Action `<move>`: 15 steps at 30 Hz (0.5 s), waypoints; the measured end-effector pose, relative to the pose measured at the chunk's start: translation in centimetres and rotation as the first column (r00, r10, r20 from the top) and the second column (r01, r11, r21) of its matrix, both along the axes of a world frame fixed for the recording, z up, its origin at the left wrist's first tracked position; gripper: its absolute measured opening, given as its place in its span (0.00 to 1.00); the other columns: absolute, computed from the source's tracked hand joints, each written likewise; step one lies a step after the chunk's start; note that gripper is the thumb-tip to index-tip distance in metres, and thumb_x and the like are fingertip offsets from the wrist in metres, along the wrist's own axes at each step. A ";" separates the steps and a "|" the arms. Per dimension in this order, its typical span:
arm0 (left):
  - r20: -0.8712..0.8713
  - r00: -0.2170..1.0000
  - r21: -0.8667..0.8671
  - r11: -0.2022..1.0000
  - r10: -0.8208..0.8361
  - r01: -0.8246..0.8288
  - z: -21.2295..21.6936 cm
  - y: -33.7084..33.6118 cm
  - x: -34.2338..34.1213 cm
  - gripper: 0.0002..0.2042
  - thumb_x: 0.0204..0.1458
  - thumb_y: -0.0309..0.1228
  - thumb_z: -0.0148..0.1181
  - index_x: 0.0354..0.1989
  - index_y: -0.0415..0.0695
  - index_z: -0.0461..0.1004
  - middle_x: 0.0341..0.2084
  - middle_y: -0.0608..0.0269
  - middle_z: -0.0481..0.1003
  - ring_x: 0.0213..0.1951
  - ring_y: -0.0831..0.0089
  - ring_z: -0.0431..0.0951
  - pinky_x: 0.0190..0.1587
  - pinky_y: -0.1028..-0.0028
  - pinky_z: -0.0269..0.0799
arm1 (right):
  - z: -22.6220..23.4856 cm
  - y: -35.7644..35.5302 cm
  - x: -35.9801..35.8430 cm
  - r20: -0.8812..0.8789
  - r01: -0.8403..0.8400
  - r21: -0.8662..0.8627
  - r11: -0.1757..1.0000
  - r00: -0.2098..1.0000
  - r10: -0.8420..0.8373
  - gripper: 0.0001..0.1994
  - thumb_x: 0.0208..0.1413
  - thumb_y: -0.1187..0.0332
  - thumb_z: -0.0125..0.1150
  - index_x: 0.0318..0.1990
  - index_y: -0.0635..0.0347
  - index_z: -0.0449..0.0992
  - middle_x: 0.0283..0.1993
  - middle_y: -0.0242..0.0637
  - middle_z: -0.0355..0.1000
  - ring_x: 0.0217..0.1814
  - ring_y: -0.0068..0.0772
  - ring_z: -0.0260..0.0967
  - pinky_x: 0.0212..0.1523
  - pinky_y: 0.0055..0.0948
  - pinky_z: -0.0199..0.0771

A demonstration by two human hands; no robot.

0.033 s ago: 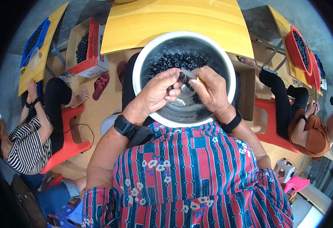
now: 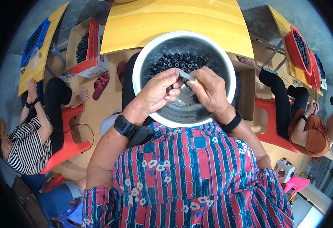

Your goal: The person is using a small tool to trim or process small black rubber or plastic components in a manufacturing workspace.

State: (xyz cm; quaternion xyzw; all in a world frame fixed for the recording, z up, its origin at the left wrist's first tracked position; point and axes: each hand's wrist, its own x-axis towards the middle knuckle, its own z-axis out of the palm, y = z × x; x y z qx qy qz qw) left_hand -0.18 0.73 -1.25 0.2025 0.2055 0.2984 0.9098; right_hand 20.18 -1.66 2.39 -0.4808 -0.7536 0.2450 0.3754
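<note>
A wide metal basin [image 2: 137, 72] sits at my lap, holding many small black ring-like pieces [image 2: 178, 60] heaped at its far side. Over it, my left hand [image 2: 159, 88] is closed with thumb and fingers pinched on a small black piece, mostly hidden by the fingers. Another dark bit [image 2: 169, 88] peeks out between the lower fingers. My right hand [image 2: 212, 89] grips a small knife [image 2: 187, 76] with a yellow handle, mostly covered by the fingers. Its pale blade points left and meets the left fingertips.
Beyond the basin stands a yellow wooden table [image 2: 174, 19]. Cardboard boxes with black pieces stand left [image 2: 90, 62] and right [image 2: 246, 89]. Seated co-workers flank me on red stools, beside tables with a blue tray [image 2: 37, 40] and red basins [image 2: 298, 51]. A red slipper [image 2: 100, 85] lies on the floor.
The knife in my right hand has turned slightly, its blade now lying across the left fingertips and covering the black piece. My left hand has barely moved.
</note>
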 end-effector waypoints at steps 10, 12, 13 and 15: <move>0.005 1.000 -0.015 1.000 0.014 -0.014 0.2 0.0 -0.2 0.09 0.67 0.33 0.46 0.50 0.46 0.69 0.28 0.72 0.63 0.25 0.86 0.60 0.25 0.87 0.56 | 0.1 -0.1 -0.4 0.184 -0.025 0.060 0.998 0.983 0.014 0.11 0.57 0.61 0.63 0.38 0.60 0.78 0.27 0.40 0.67 0.27 0.40 0.70 0.27 0.34 0.69; 0.005 1.000 -0.009 1.000 0.008 -0.008 0.2 0.0 -0.2 0.09 0.67 0.33 0.46 0.50 0.46 0.69 0.28 0.72 0.63 0.25 0.86 0.60 0.26 0.87 0.56 | 0.1 -0.1 -0.4 0.184 -0.025 0.067 0.997 0.983 0.012 0.11 0.57 0.61 0.63 0.38 0.60 0.78 0.27 0.39 0.67 0.27 0.40 0.70 0.27 0.34 0.69; -0.002 1.000 -0.011 1.000 0.008 -0.008 0.2 0.0 -0.2 0.10 0.67 0.33 0.46 0.50 0.45 0.69 0.28 0.72 0.63 0.25 0.86 0.60 0.26 0.87 0.56 | 0.1 -0.1 -0.5 0.186 -0.018 0.067 0.998 0.983 0.005 0.11 0.56 0.60 0.64 0.37 0.58 0.78 0.28 0.39 0.68 0.27 0.41 0.71 0.27 0.35 0.70; -0.010 1.000 -0.014 1.000 0.009 -0.009 0.2 0.0 -0.2 0.10 0.67 0.34 0.46 0.51 0.45 0.69 0.28 0.72 0.62 0.25 0.86 0.60 0.26 0.87 0.56 | 0.3 -0.2 -0.6 0.188 -0.012 0.067 0.998 0.982 0.000 0.11 0.55 0.59 0.65 0.37 0.56 0.78 0.28 0.38 0.68 0.28 0.43 0.72 0.27 0.37 0.71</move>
